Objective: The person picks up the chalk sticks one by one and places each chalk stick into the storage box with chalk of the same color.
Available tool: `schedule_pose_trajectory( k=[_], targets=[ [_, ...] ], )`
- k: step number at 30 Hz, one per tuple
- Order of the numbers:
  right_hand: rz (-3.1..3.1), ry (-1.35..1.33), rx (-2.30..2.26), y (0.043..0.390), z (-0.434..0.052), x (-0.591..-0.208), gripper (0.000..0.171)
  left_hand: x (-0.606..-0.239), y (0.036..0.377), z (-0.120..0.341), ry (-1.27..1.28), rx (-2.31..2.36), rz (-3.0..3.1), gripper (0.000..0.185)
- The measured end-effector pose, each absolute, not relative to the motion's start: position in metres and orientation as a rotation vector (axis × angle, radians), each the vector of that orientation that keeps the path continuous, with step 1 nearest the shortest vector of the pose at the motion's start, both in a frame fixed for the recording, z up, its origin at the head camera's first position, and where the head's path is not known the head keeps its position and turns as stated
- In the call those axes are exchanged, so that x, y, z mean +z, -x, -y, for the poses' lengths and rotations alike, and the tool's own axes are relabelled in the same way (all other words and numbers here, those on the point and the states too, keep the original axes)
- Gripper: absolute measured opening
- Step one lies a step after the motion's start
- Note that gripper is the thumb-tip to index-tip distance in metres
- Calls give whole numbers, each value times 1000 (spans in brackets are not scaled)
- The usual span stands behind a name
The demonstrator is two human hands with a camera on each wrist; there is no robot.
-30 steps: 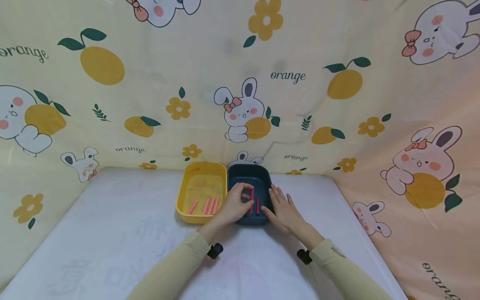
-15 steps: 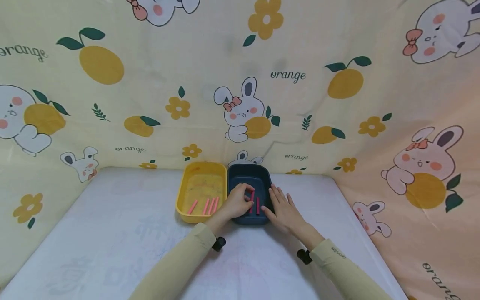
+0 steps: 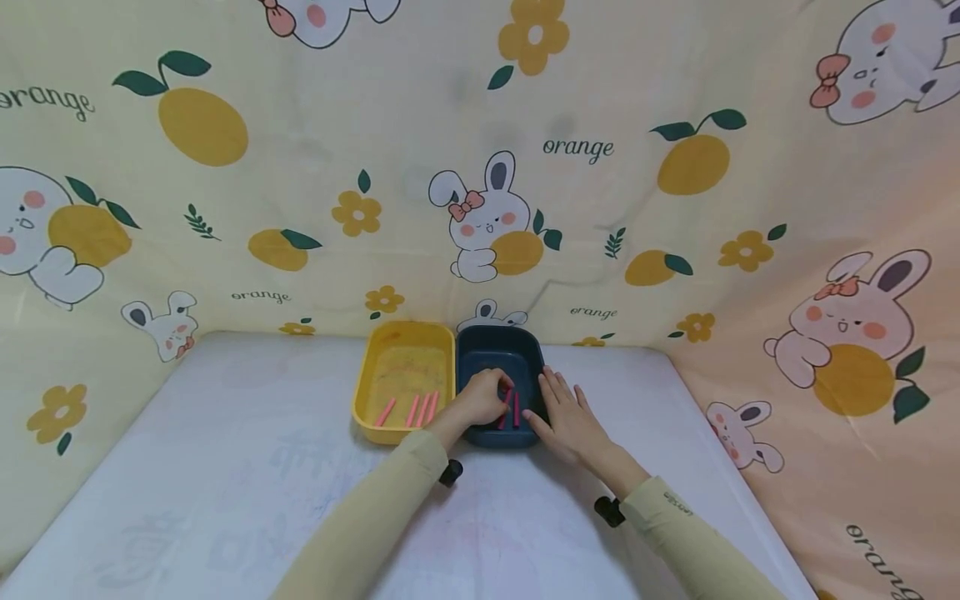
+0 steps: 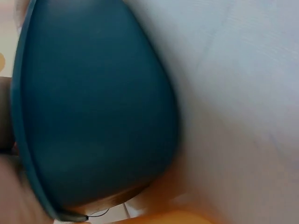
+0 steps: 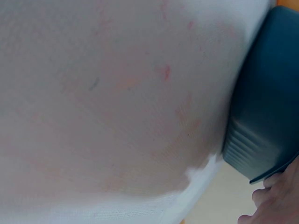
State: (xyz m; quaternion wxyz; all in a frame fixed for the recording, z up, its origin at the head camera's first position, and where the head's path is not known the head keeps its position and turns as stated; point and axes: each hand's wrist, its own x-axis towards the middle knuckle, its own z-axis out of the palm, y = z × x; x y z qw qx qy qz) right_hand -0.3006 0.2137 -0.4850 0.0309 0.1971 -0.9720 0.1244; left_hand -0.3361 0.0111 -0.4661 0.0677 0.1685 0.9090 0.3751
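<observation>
Over the blue tray (image 3: 501, 350), left hand (image 3: 480, 400) curled — pinching a pink stick (image 3: 507, 402), right hand (image 3: 568, 415) flat

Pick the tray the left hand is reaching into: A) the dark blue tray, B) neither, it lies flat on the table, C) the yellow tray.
A: the left hand is inside the dark blue tray, its fingers at a pink stick.

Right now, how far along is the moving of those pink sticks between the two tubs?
Four pink sticks lie in the yellow tub. The left hand is inside the dark blue tub, its curled fingers on a pink stick; another stick lies beside it. The right hand rests flat on that tub's rim.
</observation>
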Motion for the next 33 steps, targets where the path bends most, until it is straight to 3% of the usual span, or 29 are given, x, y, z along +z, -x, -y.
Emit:
schedule_pose_trajectory(
  k=[33],
  targets=[
    [2969,-622,394,303,-216,-490,81,-483,353,-24,-160,1369,-2492,31]
  ],
)
